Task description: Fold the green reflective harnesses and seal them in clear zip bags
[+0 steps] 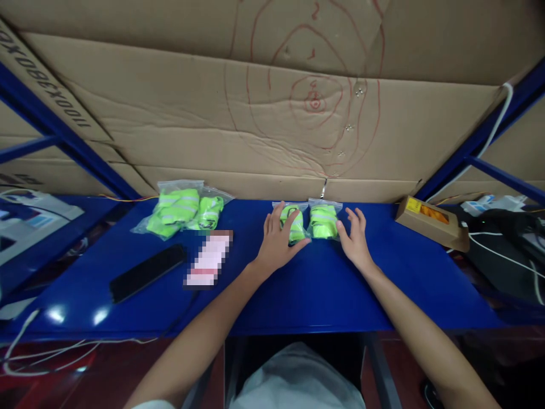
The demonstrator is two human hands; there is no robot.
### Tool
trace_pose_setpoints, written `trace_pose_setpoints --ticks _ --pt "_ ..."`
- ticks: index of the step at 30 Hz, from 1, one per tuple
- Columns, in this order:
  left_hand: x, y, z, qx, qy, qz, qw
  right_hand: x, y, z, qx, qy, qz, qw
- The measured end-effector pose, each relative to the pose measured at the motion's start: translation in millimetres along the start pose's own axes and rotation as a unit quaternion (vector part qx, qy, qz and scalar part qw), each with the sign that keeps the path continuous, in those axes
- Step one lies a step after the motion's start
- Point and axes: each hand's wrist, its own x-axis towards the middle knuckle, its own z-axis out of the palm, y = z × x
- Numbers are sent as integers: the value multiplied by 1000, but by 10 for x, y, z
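Two clear zip bags with folded neon-yellow fabric and pale reflective bands lie side by side near the back of the blue table. My left hand [276, 241] is over the left bag [297, 226], fingers spread, covering part of it; whether it touches the bag I cannot tell. A dark buckle or ring shows through the plastic there. Just right of the other bag [323, 220] is my right hand [355, 238], its fingers apart and the thumb close to the bag's edge. Neither hand grips anything.
More bagged neon-yellow fabric [176, 210] lies at the back left. In front of it are a long black object [147, 272] and a pixelated phone-like item [209, 258]. A small brown box [432, 221] stands at the right. Cardboard [179, 113] with red rings walls the back.
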Motion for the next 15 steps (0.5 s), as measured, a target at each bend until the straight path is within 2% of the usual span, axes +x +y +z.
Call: trace_pose_setpoints --ticks 4,7,11,15 --pt "-35 -20 57 23 -80 8 996 -49 51 76 -35 -68 -2 997" --pt "-55 -30 71 43 -123 21 991 -53 95 92 -64 -131 -55 988" --pt "-42 -46 40 67 -122 20 990 -16 124 58 -62 -153 -94 982" --pt "-21 -95 31 86 -94 -36 991 -9 58 21 -48 -156 -116 980"
